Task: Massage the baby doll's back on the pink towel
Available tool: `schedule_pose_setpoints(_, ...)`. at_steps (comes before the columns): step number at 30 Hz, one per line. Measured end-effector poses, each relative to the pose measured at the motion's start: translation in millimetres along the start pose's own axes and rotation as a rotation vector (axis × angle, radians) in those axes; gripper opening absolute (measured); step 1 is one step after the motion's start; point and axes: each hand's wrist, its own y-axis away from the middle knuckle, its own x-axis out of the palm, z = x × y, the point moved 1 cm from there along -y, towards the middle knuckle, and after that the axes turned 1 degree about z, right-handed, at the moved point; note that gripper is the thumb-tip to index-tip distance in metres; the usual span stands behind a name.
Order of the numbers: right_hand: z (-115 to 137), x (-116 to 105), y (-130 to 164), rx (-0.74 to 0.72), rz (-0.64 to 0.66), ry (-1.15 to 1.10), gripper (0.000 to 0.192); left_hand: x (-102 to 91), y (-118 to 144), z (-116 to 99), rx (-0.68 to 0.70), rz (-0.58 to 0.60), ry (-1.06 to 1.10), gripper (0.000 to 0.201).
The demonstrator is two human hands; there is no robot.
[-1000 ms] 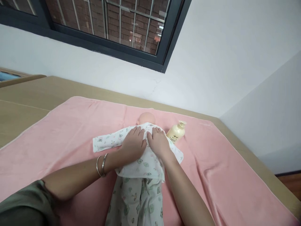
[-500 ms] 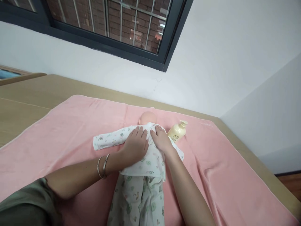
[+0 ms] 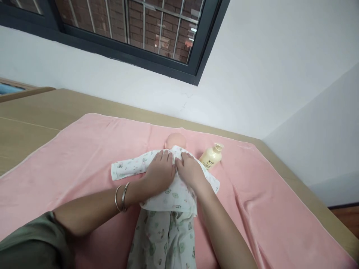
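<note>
The table (image 3: pixel 33 112) runs wall to wall under you, and the pink blanket (image 3: pixel 84 149) covers most of it, spread fairly flat with a few creases toward 4 o'clock. On the blanket lies the baby doll (image 3: pixel 175 141), head at 12 o'clock, legs coming back to you at 6. It looks already dressed: the printed top (image 3: pixel 174 196) is on its trunk, one sleeve (image 3: pixel 126 168) laid out empty-looking toward 9 o'clock, and the printed trousers (image 3: pixel 164 239) cover the legs. By my reading, what is left is work at the chest and neck of the top, since both of your hands sit there. Your left hand (image 3: pixel 160 172) lies flat, fingers spread, on the chest; your right hand (image 3: pixel 190 170) lies flat just beside it, thumbs nearly touching, gripping nothing. A cream pump bottle (image 3: pixel 211 157) lies at 2 o'clock of the doll, untouched.
</note>
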Motion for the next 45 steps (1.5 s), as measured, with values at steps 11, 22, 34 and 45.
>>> schedule_pose_setpoints(11,2,12,-2,-0.022,-0.039,0.149,0.051,-8.1,-13,22,0.196,0.094,-0.079,0.037)
schedule_pose_setpoints(22,-6,9,-11,-0.016,-0.063,0.030,0.041,8.1,-19,25,-0.017,0.055,0.058,0.035)
schedule_pose_setpoints(34,-23,0,-16,-0.144,0.034,-0.025,0.043,11.4,-5,13,0.045,0.017,0.093,0.038)
schedule_pose_setpoints(45,8,15,3,-0.083,-0.069,0.162,0.042,4.2,-14,27,0.133,0.102,0.081,0.026)
